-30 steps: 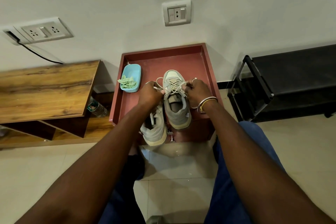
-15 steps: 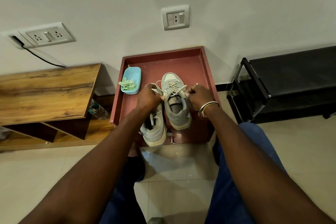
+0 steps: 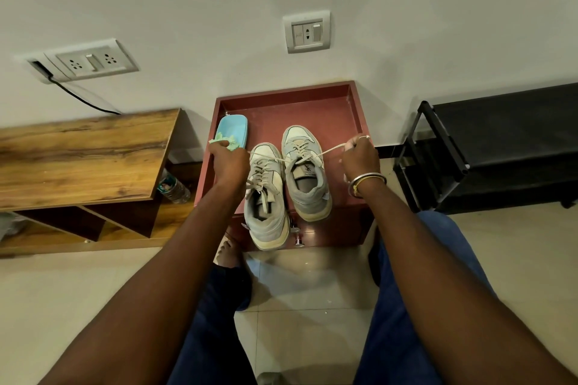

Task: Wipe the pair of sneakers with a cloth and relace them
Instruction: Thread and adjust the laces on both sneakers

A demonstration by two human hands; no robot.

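The left hand [image 3: 228, 162] is curled with its back to the camera and grips one end of a pale lace [image 3: 331, 150]. The right hand [image 3: 359, 155], with bangles [image 3: 366, 181] on its wrist, pinches the other end between thumb and fingertips, out past the sneaker's right side. The lace is drawn taut in a shallow V. From the left hand it passes over the toe of the left sneaker [image 3: 266, 194], dips to the upper eyelets of the right sneaker [image 3: 305, 169], and rises to the right hand. Both grey-and-white sneakers lie side by side, touching, on a red tray-top [image 3: 356, 109] with a raised rim. Their long axes run away from the person, toes toward the wall and heels near. The left sneaker sits nearer, its heel hanging over the front edge. Just beyond the left hand is a blue dish [image 3: 233, 131] with a crumpled green cloth [image 3: 223, 139]; whether the hand touches the cloth cannot be told. A wooden table [image 3: 78, 153] stands to the left with a bottle [image 3: 173, 186] beside it, and a black rack [image 3: 500, 141] to the right.
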